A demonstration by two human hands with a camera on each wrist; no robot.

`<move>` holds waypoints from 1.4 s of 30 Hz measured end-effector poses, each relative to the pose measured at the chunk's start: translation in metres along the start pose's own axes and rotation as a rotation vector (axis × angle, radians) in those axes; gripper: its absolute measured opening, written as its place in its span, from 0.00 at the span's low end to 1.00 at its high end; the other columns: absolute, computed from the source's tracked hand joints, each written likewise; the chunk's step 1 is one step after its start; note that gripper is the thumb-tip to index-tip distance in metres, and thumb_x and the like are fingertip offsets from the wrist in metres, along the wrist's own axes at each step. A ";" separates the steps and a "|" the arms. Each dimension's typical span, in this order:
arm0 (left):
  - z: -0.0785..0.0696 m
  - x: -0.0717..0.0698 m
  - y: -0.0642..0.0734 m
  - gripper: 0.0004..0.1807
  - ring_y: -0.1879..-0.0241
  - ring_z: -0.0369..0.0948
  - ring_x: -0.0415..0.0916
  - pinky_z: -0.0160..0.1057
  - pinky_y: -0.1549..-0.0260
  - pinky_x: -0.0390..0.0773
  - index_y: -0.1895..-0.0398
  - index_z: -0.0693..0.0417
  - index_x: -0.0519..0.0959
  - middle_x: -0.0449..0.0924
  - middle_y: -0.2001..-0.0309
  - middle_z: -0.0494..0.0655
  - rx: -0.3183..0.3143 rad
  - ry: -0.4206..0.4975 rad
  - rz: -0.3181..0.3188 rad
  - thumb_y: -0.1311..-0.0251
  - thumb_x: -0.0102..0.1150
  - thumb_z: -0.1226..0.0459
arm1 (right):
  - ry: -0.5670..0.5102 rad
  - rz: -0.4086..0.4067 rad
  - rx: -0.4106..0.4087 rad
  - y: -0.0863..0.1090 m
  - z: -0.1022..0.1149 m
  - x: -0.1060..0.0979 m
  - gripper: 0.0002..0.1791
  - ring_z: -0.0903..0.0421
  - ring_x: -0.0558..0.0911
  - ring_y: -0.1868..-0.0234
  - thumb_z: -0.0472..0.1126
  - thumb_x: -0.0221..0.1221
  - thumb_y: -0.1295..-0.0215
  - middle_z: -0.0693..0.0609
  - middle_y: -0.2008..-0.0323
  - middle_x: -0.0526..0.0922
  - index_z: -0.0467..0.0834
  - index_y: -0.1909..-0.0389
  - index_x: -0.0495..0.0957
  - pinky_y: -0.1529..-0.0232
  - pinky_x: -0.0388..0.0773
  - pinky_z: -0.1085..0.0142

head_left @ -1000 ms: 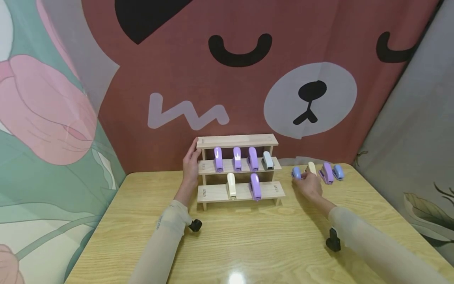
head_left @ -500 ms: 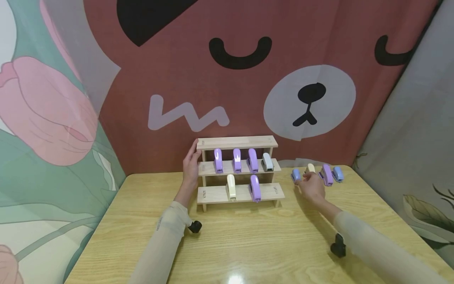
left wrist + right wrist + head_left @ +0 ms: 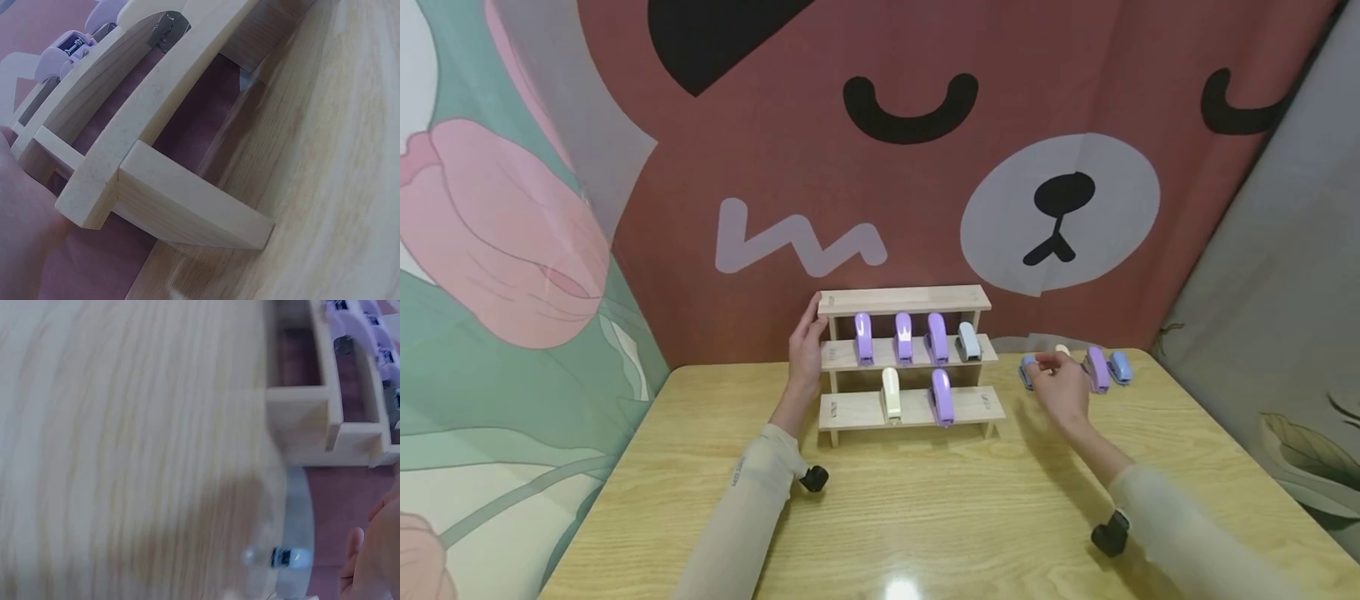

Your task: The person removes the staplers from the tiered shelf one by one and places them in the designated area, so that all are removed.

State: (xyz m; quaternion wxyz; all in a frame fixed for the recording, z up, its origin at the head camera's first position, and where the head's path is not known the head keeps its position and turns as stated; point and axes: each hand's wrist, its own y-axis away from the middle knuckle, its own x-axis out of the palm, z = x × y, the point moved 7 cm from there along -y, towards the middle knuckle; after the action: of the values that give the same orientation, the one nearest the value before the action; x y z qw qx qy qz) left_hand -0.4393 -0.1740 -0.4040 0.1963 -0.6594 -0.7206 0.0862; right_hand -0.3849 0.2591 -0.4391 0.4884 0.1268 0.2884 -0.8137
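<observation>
My left hand (image 3: 805, 360) grips the left end of a three-tier wooden display stand (image 3: 904, 298), near its top. In the left wrist view only part of that hand shows, beside the stand's end. Mini staplers stand on the two lower tiers: purple ones (image 3: 942, 397), a cream one (image 3: 891, 394) and a pale grey-blue one (image 3: 968, 342). To the right, my right hand (image 3: 1063, 393) hovers with loosely bent fingers beside a blue stapler (image 3: 1027, 372). It partly covers another cream stapler (image 3: 1062, 349). Nothing shows in its grasp in the right wrist view, where the blue stapler (image 3: 292, 557) sits apart.
A purple stapler (image 3: 1097, 370) and another blue stapler (image 3: 1120, 367) stand on the table's far right. The wooden table (image 3: 925, 500) extends in front of the stand. Behind it hangs a red curtain (image 3: 760, 317) with an animal print.
My right hand has shifted slightly right and lifted, its fingertips coming away from the front of the blue stapler. My left hand stays on the stand. The staplers have not visibly moved.
</observation>
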 end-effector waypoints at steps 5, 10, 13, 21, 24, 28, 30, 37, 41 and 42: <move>0.005 -0.001 -0.002 0.27 0.25 0.40 0.54 0.46 0.28 0.54 0.22 0.46 0.64 0.62 0.25 0.37 -0.010 -0.002 -0.003 0.21 0.48 0.60 | -0.087 -0.063 -0.042 0.009 0.019 -0.001 0.13 0.51 0.81 0.65 0.34 0.60 0.35 0.41 0.60 0.85 0.34 0.53 0.84 0.72 0.74 0.75; 0.027 -0.005 -0.011 0.26 0.25 0.36 0.53 0.44 0.28 0.52 0.22 0.38 0.65 0.62 0.26 0.31 0.003 0.009 -0.016 0.21 0.49 0.56 | -0.122 -0.095 -0.071 0.019 0.033 0.002 0.12 0.56 0.80 0.68 0.35 0.60 0.36 0.45 0.62 0.85 0.36 0.55 0.85 0.73 0.73 0.75; 0.031 -0.006 -0.013 0.26 0.26 0.34 0.54 0.43 0.28 0.51 0.23 0.34 0.66 0.63 0.27 0.28 0.017 0.016 -0.023 0.22 0.49 0.54 | -0.138 -0.092 -0.091 0.024 0.041 0.007 0.12 0.53 0.81 0.67 0.36 0.60 0.36 0.45 0.63 0.85 0.36 0.55 0.85 0.71 0.74 0.74; 0.033 -0.007 -0.013 0.27 0.26 0.36 0.54 0.47 0.28 0.53 0.23 0.34 0.67 0.65 0.27 0.28 0.030 -0.003 -0.035 0.23 0.51 0.52 | -0.171 -0.001 -0.085 0.035 0.057 0.022 0.16 0.49 0.80 0.65 0.40 0.64 0.36 0.45 0.62 0.84 0.36 0.51 0.83 0.69 0.73 0.69; 0.034 -0.008 -0.014 0.27 0.26 0.36 0.54 0.48 0.28 0.53 0.23 0.35 0.67 0.65 0.27 0.29 0.030 -0.006 -0.038 0.23 0.51 0.52 | -0.189 0.031 -0.087 0.038 0.064 0.026 0.20 0.47 0.79 0.65 0.43 0.69 0.37 0.46 0.62 0.83 0.36 0.49 0.82 0.71 0.73 0.68; 0.035 -0.007 -0.014 0.27 0.26 0.36 0.54 0.48 0.28 0.53 0.23 0.36 0.67 0.65 0.27 0.29 0.028 -0.002 -0.035 0.23 0.51 0.52 | -0.197 0.039 -0.109 0.041 0.071 0.029 0.23 0.48 0.78 0.68 0.45 0.73 0.39 0.45 0.63 0.83 0.36 0.49 0.82 0.74 0.73 0.67; 0.035 -0.007 -0.014 0.27 0.26 0.37 0.54 0.48 0.28 0.53 0.23 0.36 0.67 0.65 0.27 0.30 0.027 -0.002 -0.035 0.23 0.51 0.53 | -0.191 0.045 -0.114 0.042 0.073 0.031 0.24 0.49 0.78 0.69 0.47 0.73 0.40 0.45 0.62 0.83 0.36 0.48 0.82 0.74 0.73 0.66; 0.036 -0.006 -0.014 0.27 0.26 0.36 0.54 0.48 0.28 0.53 0.23 0.35 0.67 0.65 0.27 0.29 0.030 -0.005 -0.032 0.24 0.51 0.53 | -0.173 0.096 -0.105 0.042 0.078 0.040 0.30 0.51 0.78 0.70 0.53 0.74 0.41 0.46 0.62 0.82 0.36 0.45 0.81 0.76 0.76 0.65; 0.034 -0.007 -0.014 0.27 0.26 0.36 0.55 0.47 0.28 0.53 0.24 0.35 0.67 0.66 0.28 0.29 0.037 -0.003 -0.035 0.24 0.52 0.53 | -0.171 0.107 -0.108 0.040 0.080 0.045 0.30 0.52 0.78 0.70 0.51 0.74 0.40 0.46 0.63 0.82 0.35 0.45 0.81 0.74 0.76 0.65; 0.034 -0.007 -0.014 0.27 0.26 0.35 0.55 0.47 0.28 0.53 0.24 0.35 0.67 0.66 0.28 0.29 0.038 -0.003 -0.034 0.24 0.52 0.52 | -0.171 0.105 -0.107 0.039 0.080 0.045 0.29 0.53 0.77 0.70 0.50 0.74 0.40 0.46 0.64 0.82 0.35 0.45 0.82 0.75 0.76 0.65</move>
State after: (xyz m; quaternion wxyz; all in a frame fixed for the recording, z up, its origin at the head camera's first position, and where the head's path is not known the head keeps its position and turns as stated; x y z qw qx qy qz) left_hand -0.4650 -0.1780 -0.4309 0.2092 -0.6432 -0.7301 0.0975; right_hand -0.3671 0.1649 -0.4108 0.5592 0.0454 0.2818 -0.7784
